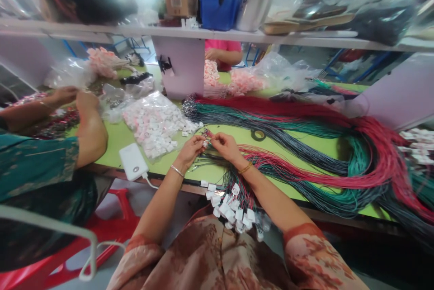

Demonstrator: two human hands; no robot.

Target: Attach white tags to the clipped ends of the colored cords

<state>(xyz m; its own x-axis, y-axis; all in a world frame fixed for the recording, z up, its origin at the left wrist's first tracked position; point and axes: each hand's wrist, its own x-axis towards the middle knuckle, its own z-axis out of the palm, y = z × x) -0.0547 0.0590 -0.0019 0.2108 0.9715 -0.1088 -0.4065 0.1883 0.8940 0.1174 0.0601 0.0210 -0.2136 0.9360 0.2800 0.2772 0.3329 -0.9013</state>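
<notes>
While the left hand [192,149] is pinching a white connector [205,144], the right hand [225,146] is working alongside (exact grip indeterminable). Wires [305,173] are lying nearby.

Counted two co-workers: one at left [37,161], one across the counter [323,146], in a pink sleeve [233,46]. Counted one left hand [191,149] and one right hand [226,146] of the wearer; recorded one bracelet [176,171] at the left wrist, another at the right. Found one tape roll [254,136], one power bank [133,162], one bag of connectors [154,122]. Noted wires [383,145] in three colours: red, green, dark grey. Could not number wires or connectors: overlapping. Logged one blue bin [219,13] on the shelf [129,30].
</notes>
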